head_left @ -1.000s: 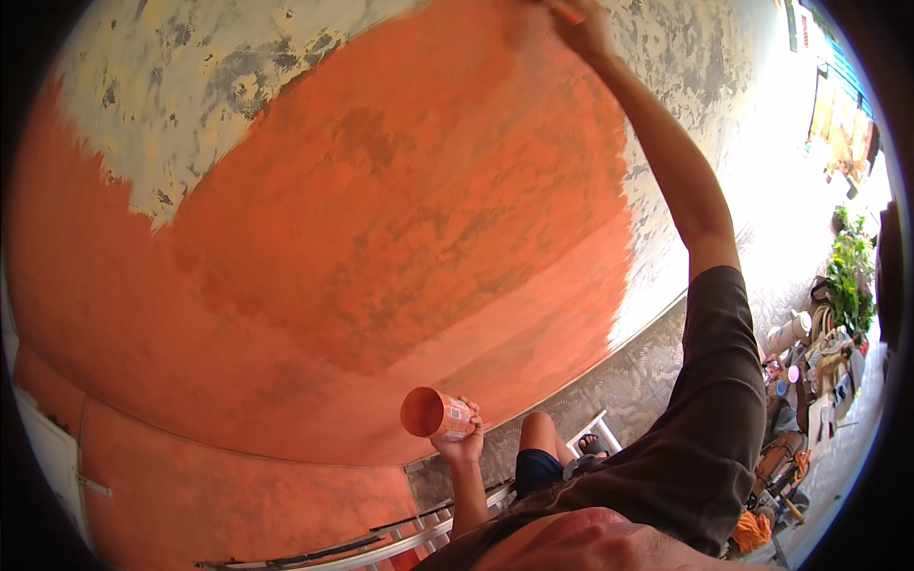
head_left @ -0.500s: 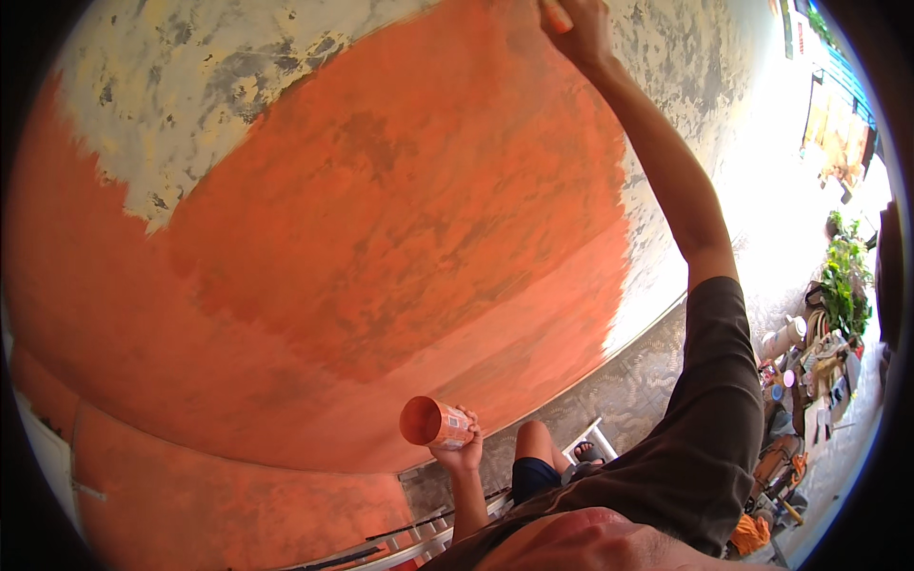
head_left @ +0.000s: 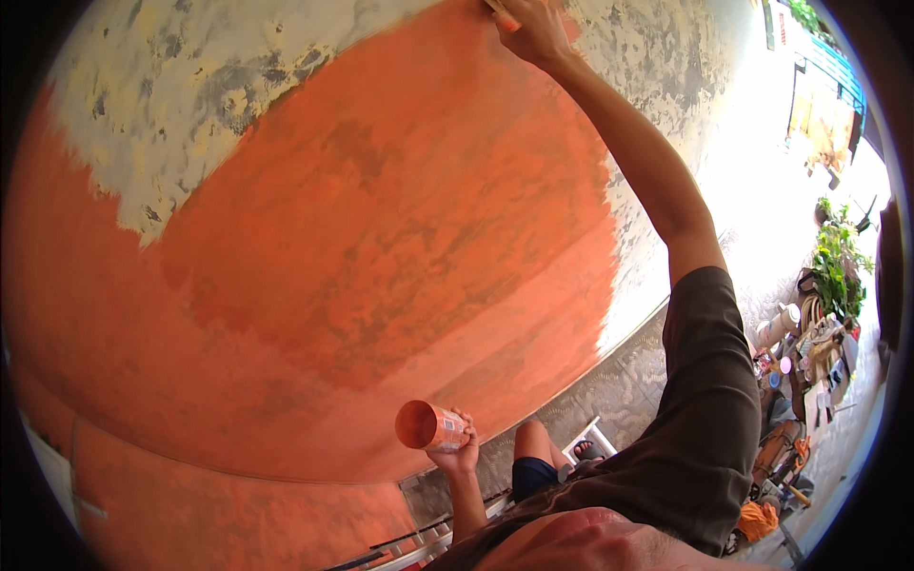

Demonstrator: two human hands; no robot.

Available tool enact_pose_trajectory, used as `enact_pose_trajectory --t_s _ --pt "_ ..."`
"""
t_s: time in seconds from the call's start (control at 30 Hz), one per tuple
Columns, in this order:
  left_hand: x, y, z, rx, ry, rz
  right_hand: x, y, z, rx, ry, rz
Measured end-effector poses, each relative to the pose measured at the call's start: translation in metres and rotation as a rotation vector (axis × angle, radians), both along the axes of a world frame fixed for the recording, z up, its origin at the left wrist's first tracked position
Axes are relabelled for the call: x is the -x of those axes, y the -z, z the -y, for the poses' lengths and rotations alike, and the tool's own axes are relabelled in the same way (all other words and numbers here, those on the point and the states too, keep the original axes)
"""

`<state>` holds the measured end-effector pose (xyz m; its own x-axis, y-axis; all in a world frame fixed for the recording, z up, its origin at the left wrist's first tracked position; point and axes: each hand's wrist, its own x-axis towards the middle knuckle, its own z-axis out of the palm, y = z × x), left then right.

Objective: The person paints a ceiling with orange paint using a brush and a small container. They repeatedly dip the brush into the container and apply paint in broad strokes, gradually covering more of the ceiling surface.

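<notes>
My left hand (head_left: 460, 449) is wrapped round an orange-smeared paint can (head_left: 444, 428), low in the view and apart from the wall. The can is tilted so its open mouth faces left, and its inside is coated orange. High up, at the end of a stretched arm, my right hand (head_left: 533, 30) grips a paintbrush (head_left: 497, 9) against the wall (head_left: 381, 209). Most of the brush is cut off by the upper edge of the view. Wet-looking orange paint covers the wall's middle, with patchy grey and cream plaster (head_left: 190, 86) above it and to the right.
Below me are a white step (head_left: 583, 438) under my foot and ladder-like rails (head_left: 419, 544) at the lower edge. Tiled floor (head_left: 619, 385) runs along the wall's foot. To the right lie a white bucket (head_left: 781, 325), cluttered bags, an orange cloth (head_left: 757, 521) and green plants (head_left: 838, 266).
My right hand has moved left along the top of the orange area with the brush. My left hand and the can have barely shifted. The whole view has turned slightly.
</notes>
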<state>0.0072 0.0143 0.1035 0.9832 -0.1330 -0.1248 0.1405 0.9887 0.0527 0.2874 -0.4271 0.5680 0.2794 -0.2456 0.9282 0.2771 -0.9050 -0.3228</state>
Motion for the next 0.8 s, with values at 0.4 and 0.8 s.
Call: enact_pose_trajectory --t_s 0.4,0.8 --pt "0.002 -0.003 0.007 -0.005 0.004 -0.032 -0.051 0.014 0.031 0.163 -0.271 0.29" --pt "0.016 0.003 0.001 0.02 -0.083 -0.021 -0.086 0.024 0.094 -0.882 -0.78 0.437"
